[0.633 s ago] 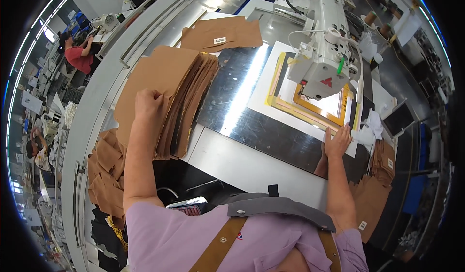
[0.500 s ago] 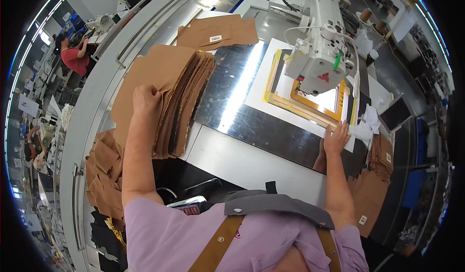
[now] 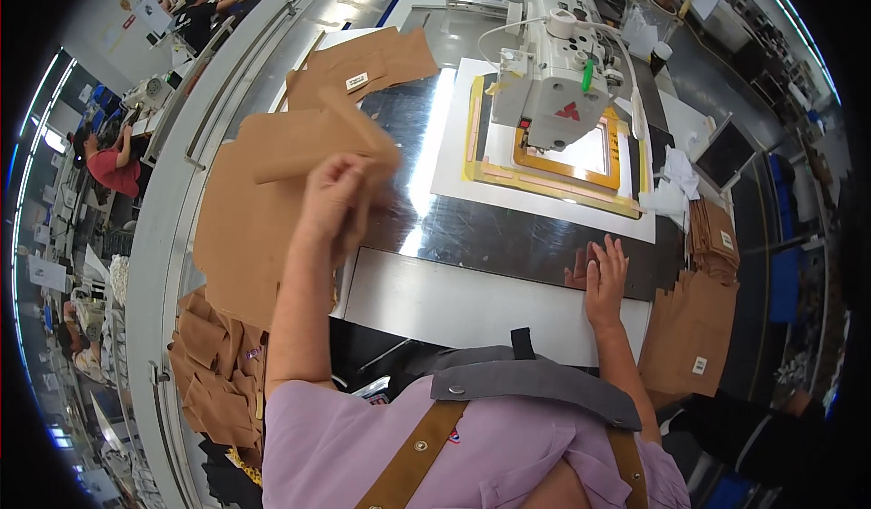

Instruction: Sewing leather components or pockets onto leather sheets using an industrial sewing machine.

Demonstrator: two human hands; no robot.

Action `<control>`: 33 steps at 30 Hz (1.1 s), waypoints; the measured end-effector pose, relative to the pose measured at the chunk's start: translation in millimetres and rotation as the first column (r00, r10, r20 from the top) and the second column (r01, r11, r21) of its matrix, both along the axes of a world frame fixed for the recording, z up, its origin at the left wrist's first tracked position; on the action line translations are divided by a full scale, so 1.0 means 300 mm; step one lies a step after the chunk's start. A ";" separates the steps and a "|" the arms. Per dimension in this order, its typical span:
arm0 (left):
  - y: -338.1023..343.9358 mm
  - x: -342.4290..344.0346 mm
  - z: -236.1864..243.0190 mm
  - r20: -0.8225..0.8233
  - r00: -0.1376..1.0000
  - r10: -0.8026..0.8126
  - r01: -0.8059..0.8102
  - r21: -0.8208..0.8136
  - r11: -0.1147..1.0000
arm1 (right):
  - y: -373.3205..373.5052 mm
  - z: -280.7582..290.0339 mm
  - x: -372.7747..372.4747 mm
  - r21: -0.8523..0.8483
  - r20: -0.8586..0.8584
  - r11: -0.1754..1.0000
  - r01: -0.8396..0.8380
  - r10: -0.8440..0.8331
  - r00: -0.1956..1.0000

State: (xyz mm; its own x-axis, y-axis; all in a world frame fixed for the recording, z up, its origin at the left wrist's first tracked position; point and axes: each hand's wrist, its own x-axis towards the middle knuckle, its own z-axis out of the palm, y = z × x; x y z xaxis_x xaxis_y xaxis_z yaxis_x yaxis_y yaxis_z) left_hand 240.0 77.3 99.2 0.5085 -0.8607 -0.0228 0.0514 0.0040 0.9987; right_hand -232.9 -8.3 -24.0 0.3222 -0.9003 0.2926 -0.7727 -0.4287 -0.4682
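My left hand (image 3: 334, 191) is closed on a brown fabric piece (image 3: 365, 141), which is folded over and smeared by motion. Beneath and beside it lies a thick stack of brown fabric pieces (image 3: 245, 223). My right hand (image 3: 605, 282) holds nothing; its fingers are spread over the near edge of the dark shiny metal plate (image 3: 426, 214). Beyond that hand, a white template sheet (image 3: 443, 151) with yellow-taped edges lies under the sewing machine head (image 3: 567, 83). An orange frame (image 3: 590, 179) sits on the template below the head.
More brown pieces with a white label (image 3: 399, 55) lie at the far left of the plate. Loose brown scraps (image 3: 213, 364) sit at the lower left. Labelled brown pieces (image 3: 689, 337) hang at the right, near a crumpled white cloth (image 3: 676, 182) and a dark screen (image 3: 724, 151).
My left hand has lifted a brown piece off the stack and swung it to the right. My right hand has drawn back slightly from the template. The whole view has shifted.
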 end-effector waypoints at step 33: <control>-0.101 -0.469 -0.044 0.604 0.705 -0.372 0.308 0.213 0.927 | -0.163 0.265 -0.072 0.583 0.254 0.812 -0.027 -0.151 0.955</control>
